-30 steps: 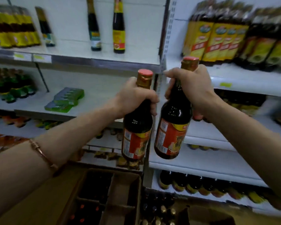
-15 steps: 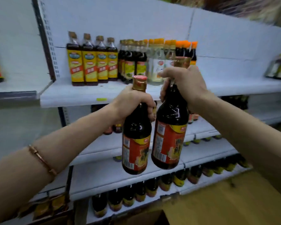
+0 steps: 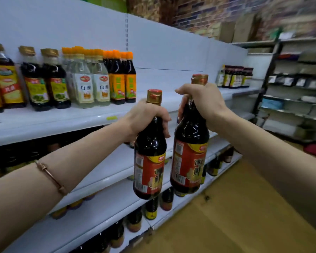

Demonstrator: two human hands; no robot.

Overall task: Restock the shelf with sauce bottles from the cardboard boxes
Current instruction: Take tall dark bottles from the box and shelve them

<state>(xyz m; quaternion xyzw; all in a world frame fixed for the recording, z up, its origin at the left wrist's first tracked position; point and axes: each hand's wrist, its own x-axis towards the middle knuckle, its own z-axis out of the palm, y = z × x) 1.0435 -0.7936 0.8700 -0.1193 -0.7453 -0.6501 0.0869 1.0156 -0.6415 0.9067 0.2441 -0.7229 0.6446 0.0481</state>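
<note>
Two dark sauce bottles hang in the air in front of the white shelving, one in each hand, both with red-and-yellow labels and red-topped gold caps. The left bottle (image 3: 150, 156) has its long axis close to upright, cap up and base down, leaning a little so the base swings toward the lower left. The left hand (image 3: 147, 119) wraps its fingers round the neck just under the cap, thumb side toward the camera. The right bottle (image 3: 190, 152) sits just beside it, slightly higher, also cap up, its base tipped slightly inward toward the other bottle; whether the two touch cannot be told. The right hand (image 3: 202, 103) grips this one's neck from above, fingers curled over it so that only the cap shows past the knuckles. A thin bracelet (image 3: 50, 177) circles the left forearm.

Both bottles are level with the gap between the upper shelf (image 3: 44, 123) and the shelves below it. On that upper shelf stand rows of yellow-labelled dark bottles (image 3: 46, 83), clear vinegar bottles (image 3: 92, 83) and orange-capped bottles (image 3: 122, 79), all upright. A further group of small dark bottles (image 3: 235, 76) stands farther right. More bottles line the lowest shelves above the wooden floor (image 3: 235, 216).
</note>
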